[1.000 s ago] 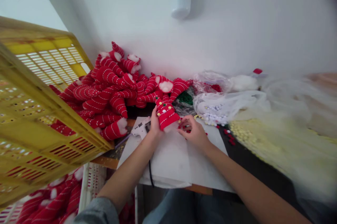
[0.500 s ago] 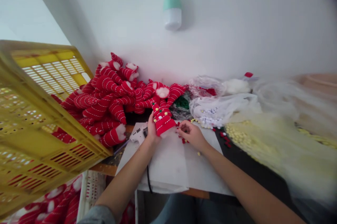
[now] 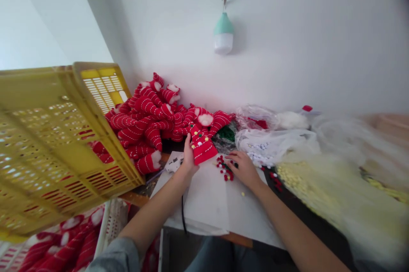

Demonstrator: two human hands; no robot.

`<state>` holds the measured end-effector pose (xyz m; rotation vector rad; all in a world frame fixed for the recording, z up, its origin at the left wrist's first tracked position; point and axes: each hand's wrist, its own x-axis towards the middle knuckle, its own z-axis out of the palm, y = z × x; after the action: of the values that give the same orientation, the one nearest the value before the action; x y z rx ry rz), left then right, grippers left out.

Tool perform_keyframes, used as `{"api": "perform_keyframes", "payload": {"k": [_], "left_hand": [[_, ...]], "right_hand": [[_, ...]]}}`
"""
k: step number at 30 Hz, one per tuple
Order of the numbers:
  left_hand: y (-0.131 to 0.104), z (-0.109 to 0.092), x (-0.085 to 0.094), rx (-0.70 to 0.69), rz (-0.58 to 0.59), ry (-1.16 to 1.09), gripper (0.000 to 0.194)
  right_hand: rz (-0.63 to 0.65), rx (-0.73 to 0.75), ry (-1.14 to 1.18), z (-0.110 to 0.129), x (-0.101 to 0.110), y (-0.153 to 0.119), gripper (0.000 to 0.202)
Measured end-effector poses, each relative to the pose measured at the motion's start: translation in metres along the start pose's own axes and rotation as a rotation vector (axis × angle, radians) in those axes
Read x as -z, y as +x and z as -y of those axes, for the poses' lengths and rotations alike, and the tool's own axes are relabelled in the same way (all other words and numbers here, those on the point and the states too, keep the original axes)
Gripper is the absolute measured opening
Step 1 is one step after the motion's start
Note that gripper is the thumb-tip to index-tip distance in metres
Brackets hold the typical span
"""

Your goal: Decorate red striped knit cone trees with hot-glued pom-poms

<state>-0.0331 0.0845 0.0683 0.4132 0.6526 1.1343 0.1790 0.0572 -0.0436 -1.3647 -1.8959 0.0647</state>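
My left hand (image 3: 189, 157) is closed around the side of a red, cone-shaped cloth hat (image 3: 204, 151) with white stitched stripes. Small yellow, white and green pom-poms dot the hat's front. Over a small pile of pom-poms (image 3: 225, 169), mostly red, my right hand (image 3: 242, 169) reaches with fingers extended and apart; a dark green pom-pom shows by its fingers. Just left of my left hand a white glue gun (image 3: 173, 162) lies partly hidden, with a black cord hanging down. Both hands are above a white sheet (image 3: 207, 204) on the table.
A heap of red striped hats (image 3: 150, 114) with white stuffing stands behind. To the left is a yellow crate (image 3: 73, 144), above a white crate (image 3: 110, 225) of red pieces. Plastic bags (image 3: 275, 140) of pom-poms fill the right. A green-and-white bulb (image 3: 223, 35) hangs on the wall.
My right hand has moved from beside the hat's lower edge to the pom-pom pile, and its fingers have spread. The left hand still holds the hat. The view has shifted slightly upward and left.
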Motion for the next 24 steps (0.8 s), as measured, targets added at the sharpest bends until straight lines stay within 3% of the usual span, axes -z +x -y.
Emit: {"api": "perform_keyframes", "payload": {"k": [4,6,8,12,15,17,20,24], "left_hand": [[-0.036,-0.012,-0.014,0.000,0.049,0.036,0.049],[-0.064,-0.017,-0.006,-0.022,0.079,0.076,0.046],[-0.100,-0.021,0.018,-0.005,0.057,0.114,0.043],[-0.189,-0.031,0.103,0.076,-0.277,0.156,0.036],[-0.251,-0.036,0.180,0.292,-0.380,0.262,0.031],[-0.278,-0.032,0.229,0.378,-0.512,0.411,0.029],[-0.285,-0.015,0.291,0.468,-0.709,0.525,0.047],[-0.245,0.006,0.338,0.252,-0.761,0.686,0.056]], "right_hand": [[0.178,0.150,-0.042,0.012,-0.005,-0.006,0.034],[0.262,0.170,-0.065,0.013,-0.008,-0.010,0.038],[0.320,0.163,-0.059,0.009,-0.011,-0.014,0.043],[0.345,0.187,-0.109,-0.004,-0.014,-0.015,0.050],[0.339,0.212,-0.136,-0.006,-0.013,-0.014,0.052],[0.338,0.208,-0.143,-0.005,-0.013,-0.015,0.052],[0.338,0.188,-0.155,-0.003,-0.012,-0.016,0.054],[0.323,0.162,-0.155,-0.004,-0.011,-0.016,0.055]]}}
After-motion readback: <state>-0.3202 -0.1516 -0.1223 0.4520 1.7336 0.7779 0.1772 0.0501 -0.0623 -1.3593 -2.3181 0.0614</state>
